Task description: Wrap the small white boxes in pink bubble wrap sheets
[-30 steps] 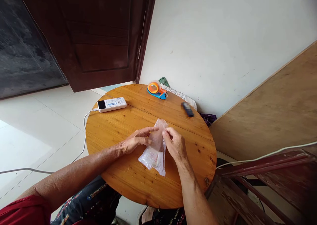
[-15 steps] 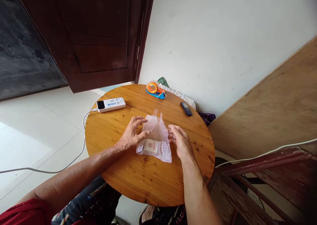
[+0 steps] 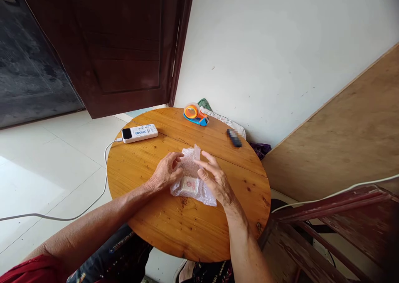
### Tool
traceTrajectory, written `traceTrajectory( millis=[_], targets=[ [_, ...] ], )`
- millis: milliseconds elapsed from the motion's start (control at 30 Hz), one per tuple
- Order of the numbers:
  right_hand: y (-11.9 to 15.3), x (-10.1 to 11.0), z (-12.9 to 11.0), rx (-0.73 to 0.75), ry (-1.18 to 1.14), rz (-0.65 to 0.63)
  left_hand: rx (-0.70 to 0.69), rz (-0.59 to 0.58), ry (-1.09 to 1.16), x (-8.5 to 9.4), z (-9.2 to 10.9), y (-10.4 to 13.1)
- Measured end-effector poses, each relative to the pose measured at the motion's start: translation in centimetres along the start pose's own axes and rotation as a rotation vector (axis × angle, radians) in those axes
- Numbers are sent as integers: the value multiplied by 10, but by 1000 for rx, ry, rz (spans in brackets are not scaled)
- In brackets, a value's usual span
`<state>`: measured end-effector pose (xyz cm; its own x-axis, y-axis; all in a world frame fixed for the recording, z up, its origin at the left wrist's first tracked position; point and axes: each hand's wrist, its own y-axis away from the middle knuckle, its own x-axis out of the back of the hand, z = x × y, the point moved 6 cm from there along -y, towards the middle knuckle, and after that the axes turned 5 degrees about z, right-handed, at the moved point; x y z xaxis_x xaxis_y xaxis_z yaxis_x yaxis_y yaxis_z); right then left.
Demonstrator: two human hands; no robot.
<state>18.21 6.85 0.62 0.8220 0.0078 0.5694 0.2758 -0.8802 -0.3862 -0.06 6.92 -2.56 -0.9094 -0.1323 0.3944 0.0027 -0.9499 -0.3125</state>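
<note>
A sheet of clear, pinkish bubble wrap [image 3: 190,166] lies on the round wooden table, partly folded over. Under its near part sits a small pale block with a red printed mark [image 3: 188,185]. My left hand [image 3: 168,171] rests at the wrap's left edge, fingers and thumb curled in on the plastic; the exact contact of the fingertips is partly hidden. Above the wrap's right side is my right hand [image 3: 216,181], its fingers spread apart and nothing held in them. The wrap's upper right corner stands up near those fingertips.
A tape dispenser [image 3: 195,114] in orange and blue stands at the table's far edge. A white power bank [image 3: 140,133] with a cable lies at the left. To the right is a dark, blurred-out object [image 3: 234,138]. Wall and wooden panel border the right side.
My right hand has moved left over the wrap, with its fingers spreading. My left fingers have drawn closer together at the left edge. The wrap's upper right part has shifted inward.
</note>
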Motion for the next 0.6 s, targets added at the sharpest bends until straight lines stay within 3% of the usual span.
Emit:
traceTrajectory(
  millis=[167, 267, 467, 600],
  targets=[
    [2, -9, 17, -123, 119, -46, -146, 54, -47, 3, 9, 2],
    [0, -5, 26, -160, 136, -45, -152, 60, -79, 3, 8, 1],
    [0, 10, 34, -287, 273, 72, 20, 4, -192, 5, -3, -5],
    [0, 14, 36, -313, 291, 142, 180, 78, -126, 15, -7, -5]
  ],
)
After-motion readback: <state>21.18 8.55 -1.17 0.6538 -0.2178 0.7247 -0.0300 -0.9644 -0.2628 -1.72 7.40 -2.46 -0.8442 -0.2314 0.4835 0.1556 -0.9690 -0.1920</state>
